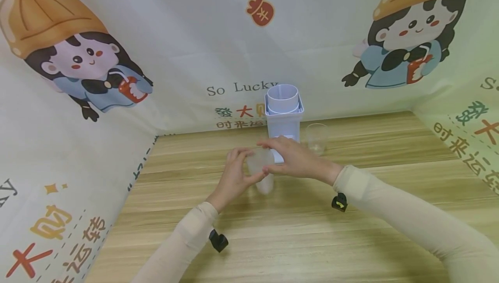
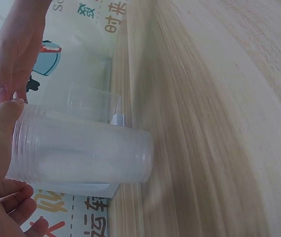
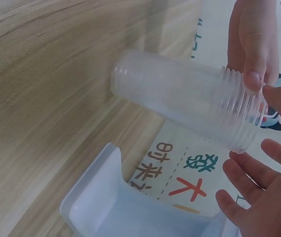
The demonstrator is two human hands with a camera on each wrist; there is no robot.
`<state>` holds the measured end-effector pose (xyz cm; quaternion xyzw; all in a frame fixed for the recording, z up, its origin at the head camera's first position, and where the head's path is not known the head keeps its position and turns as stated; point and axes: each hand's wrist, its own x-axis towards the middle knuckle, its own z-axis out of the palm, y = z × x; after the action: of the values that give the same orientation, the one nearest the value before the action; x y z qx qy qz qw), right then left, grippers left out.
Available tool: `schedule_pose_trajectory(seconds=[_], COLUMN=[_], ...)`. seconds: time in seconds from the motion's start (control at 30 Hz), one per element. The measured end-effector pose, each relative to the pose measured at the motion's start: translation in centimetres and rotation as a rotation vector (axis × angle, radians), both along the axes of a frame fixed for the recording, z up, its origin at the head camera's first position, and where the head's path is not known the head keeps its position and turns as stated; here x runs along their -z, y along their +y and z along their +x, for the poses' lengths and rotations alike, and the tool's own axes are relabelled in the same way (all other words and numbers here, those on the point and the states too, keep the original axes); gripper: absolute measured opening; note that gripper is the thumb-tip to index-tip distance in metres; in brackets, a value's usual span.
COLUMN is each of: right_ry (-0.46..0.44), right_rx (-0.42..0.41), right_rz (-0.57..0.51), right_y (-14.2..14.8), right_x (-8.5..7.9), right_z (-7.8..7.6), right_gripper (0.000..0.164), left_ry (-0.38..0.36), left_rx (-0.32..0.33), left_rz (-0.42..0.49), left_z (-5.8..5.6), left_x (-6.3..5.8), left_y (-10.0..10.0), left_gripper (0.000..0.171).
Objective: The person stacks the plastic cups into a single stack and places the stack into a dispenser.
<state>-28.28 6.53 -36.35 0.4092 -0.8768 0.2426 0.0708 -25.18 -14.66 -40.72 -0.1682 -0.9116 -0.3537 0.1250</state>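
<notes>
1. Two pale sleeves (image 1: 393, 213) reach in from the lower left and lower right of the frame, a black wrist mount (image 1: 218, 240) hanging beneath the left cuff, over a wood-grain table (image 1: 292, 239).

2. At the centre of the frame, the left hand (image 1: 235, 177) has its grip clamped on the rims of a clear plastic cup stack (image 1: 266, 183); the right hand (image 1: 290, 159) holds the same rims from the opposite side, thumb and fingers spread around them.

3. The cup stack lies directly between both grips, neither clearly nearer. Its long axis runs roughly upright, rims up and base towards the table; whether the base touches is unclear. That axis looks like the relation the next move turns on.

4. Just beyond, up and right of the stack, stands a white dispenser (image 1: 285, 123), nearer the right hand.

5. A single clear cup (image 1: 317, 138) stands right of the dispenser, before a printed backdrop (image 1: 187, 23).
</notes>
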Motion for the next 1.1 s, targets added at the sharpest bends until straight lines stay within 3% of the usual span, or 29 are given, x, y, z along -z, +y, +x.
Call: schedule_pose_trajectory(seconds=[0.37, 0.67, 0.8, 1.1], right_ry=[0.049, 0.067, 0.035, 0.02], right_rx=[-0.015, 0.064, 0.11, 0.143], right_rz=[-0.055, -0.049, -0.058, -0.058], right_y=[2.5, 6.9, 8.8, 10.5], right_x=[0.8, 2.2, 2.9, 3.3], right_z=[0.5, 1.9, 2.4, 2.7], right_gripper=[0.064, 0.064, 0.065, 0.066], left_ry=[-0.001, -0.026, -0.025, 0.003], left_rx=[-0.014, -0.022, -0.019, 0.007], left_rz=[-0.018, -0.006, -0.008, -0.004], left_z=[0.1, 0.1, 0.0, -0.2], left_x=[-0.2, -0.4, -0.6, -1.3], left_y=[0.1, 0.4, 0.4, 0.2], left_gripper=[0.068, 0.076, 0.08, 0.07])
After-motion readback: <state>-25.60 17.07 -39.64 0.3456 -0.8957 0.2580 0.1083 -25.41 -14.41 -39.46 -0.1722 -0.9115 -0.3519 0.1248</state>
